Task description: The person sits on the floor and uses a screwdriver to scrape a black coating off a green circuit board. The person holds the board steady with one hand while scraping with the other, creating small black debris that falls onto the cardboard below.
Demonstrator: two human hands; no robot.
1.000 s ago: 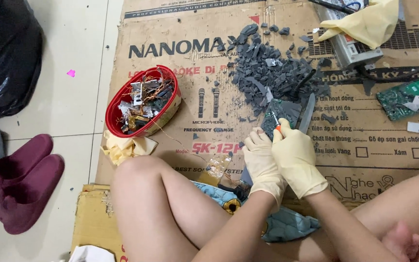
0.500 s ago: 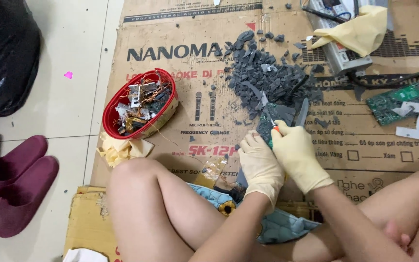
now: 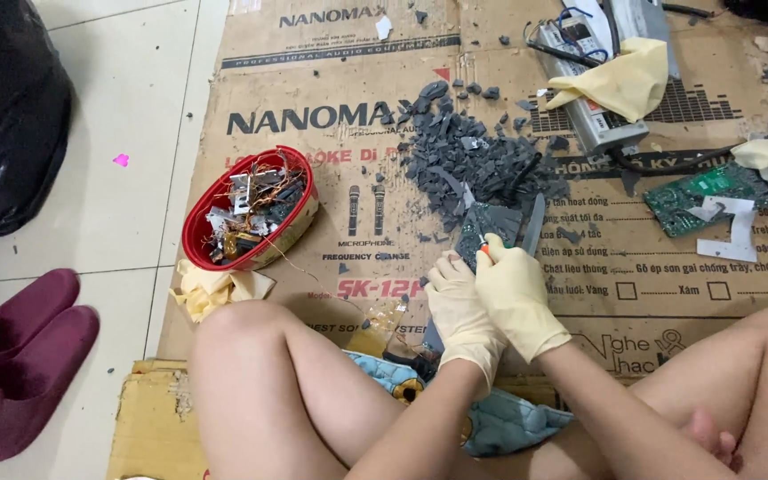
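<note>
— While both hands sit close together near the middle of the cardboard sheet (image 3: 331,80), what does each grip?

— The left hand (image 3: 460,311), in a cream rubber glove, is closed around the near edge of a dark green circuit board (image 3: 488,227). The right hand (image 3: 516,293), gloved alike, is curled tight on a small orange-tipped tool (image 3: 484,250) pressed against that board.

— Where does the board lie?

— Just near the heap of grey broken plastic chips (image 3: 473,156), on the cardboard.

— And around?

— A red oval bowl of wires and metal scraps (image 3: 251,209) sits to the left; a second green circuit board (image 3: 700,191) lies far right; maroon slippers (image 3: 15,356) rest on the tiles at left.
</note>
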